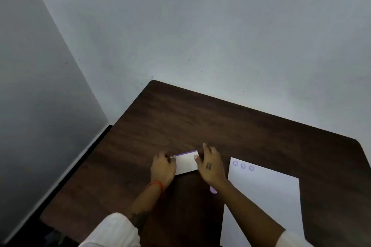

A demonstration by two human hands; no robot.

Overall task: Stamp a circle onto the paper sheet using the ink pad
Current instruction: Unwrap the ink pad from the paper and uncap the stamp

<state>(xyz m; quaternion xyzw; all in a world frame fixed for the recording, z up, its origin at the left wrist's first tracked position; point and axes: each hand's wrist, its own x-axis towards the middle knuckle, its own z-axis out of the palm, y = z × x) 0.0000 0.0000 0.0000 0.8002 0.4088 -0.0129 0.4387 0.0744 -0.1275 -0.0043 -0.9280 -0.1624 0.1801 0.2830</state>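
A white flat ink pad case (186,163) with a purple far edge lies on the dark wooden table (220,122). My left hand (163,168) grips its left end and my right hand (211,164) holds its right end, fingers curled over the edge. Whether its lid is lifted I cannot tell. A small lilac stamp (213,190) lies on the table, partly hidden under my right wrist. To the right lies the white paper sheet (267,196), with three purple circles (243,166) stamped in a row at its top left corner.
Grey walls close the table in behind and on the left. The table's left edge runs beside a dark floor strip (80,166). White sleeves cover both forearms at the bottom of the view.
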